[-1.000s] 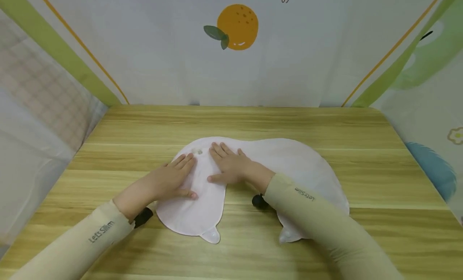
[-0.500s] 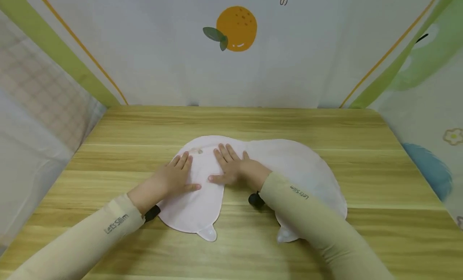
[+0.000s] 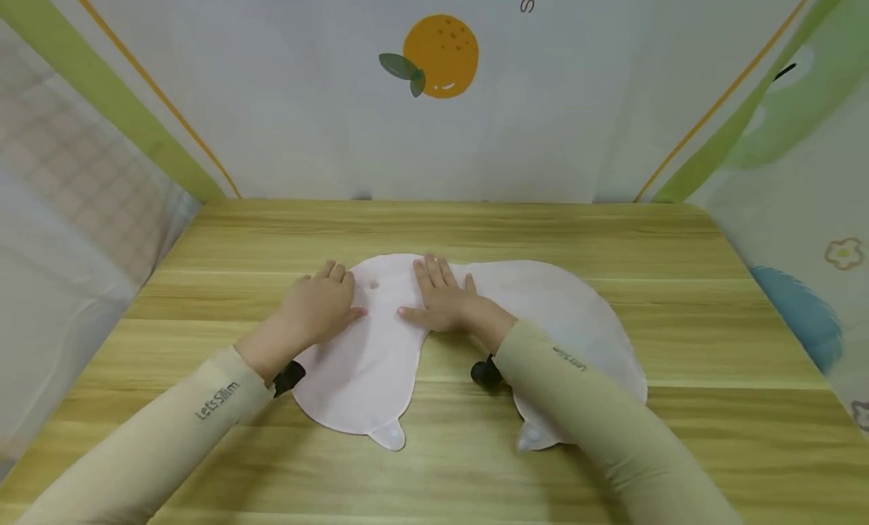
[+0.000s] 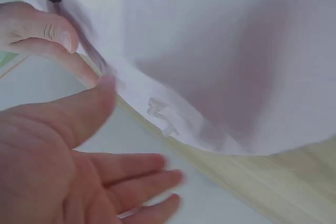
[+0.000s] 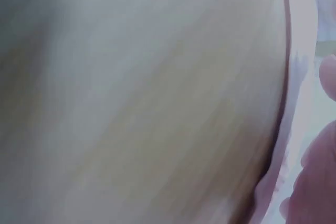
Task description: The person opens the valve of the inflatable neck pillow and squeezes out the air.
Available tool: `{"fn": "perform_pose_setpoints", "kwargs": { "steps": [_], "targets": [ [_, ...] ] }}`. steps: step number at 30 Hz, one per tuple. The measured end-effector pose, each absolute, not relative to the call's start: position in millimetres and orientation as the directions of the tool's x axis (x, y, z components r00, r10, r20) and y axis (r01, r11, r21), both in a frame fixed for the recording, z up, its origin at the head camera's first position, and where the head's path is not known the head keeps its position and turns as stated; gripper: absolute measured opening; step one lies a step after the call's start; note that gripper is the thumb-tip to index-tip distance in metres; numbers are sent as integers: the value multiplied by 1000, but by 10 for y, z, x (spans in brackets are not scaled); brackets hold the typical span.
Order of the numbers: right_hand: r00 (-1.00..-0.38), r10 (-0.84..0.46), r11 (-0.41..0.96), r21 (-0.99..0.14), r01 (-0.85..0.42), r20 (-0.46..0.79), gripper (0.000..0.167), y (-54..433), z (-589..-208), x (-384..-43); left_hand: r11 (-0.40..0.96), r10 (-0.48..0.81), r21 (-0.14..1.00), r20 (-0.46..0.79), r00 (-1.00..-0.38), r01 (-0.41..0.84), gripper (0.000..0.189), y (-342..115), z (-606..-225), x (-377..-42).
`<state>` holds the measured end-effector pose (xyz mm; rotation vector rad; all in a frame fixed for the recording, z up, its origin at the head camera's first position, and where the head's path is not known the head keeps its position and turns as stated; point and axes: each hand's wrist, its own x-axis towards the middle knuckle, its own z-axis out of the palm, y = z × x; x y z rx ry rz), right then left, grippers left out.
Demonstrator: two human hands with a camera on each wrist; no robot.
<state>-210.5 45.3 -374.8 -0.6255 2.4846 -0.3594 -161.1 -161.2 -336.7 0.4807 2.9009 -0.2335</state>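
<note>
A pale pink U-shaped bib [image 3: 366, 382] lies spread on the wooden table, its two snap tabs [image 3: 389, 435] pointing toward the person. Over the left lobe's outer edge is my left hand [image 3: 319, 306]; in the left wrist view its fingers are extended and apart, with the thumb [image 4: 97, 106] at the cloth. My right hand [image 3: 441, 302] lies flat near the far edge of the bib, fingers straight and thumb out to the left. A small pale mark [image 4: 160, 114] shows on the cloth between the hands. The right forearm covers part of the bib's right lobe.
The wood-grain table [image 3: 462, 483] extends around the bib. Behind it hangs a white curtain printed with an orange [image 3: 441, 56]. Black wrist cameras [image 3: 485, 374] sit under both wrists. Printed fabric [image 3: 794, 299] hangs along the right side.
The left hand has moved up along the bib's left edge, away from the person, and turned more edge-on. The right hand has slid slightly farther and to the right, toward the far edge.
</note>
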Motion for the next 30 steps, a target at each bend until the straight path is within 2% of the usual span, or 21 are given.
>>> {"fn": "perform_pose_setpoints", "kwargs": {
  "steps": [6,11,15,22,30],
  "targets": [
    [-704,-541,838,-364,-406,-461,88,361,-3756,-2105,913,354,-111,-258,-899,392,66,-1446,-3368,-1949],
    [-676,-522,853,-329,-406,-520,88,319,-3826,-2156,891,425,-4,-344,-837,454,57,-1454,-3429,-2121],
    [-673,-481,876,-272,-399,-561,92,296,-3908,-2207,893,424,48,-420,-802,447,58,-1532,-3500,-2171],
    [-701,-418,907,-221,-358,-577,98,341,-3911,-2162,898,406,2,-388,-827,440,63,-1690,-3551,-2172],
    [-754,-342,940,-201,-277,-560,101,499,-3813,-2059,921,366,16,-372,-853,388,64,-1764,-3520,-2054]
  ]
}}
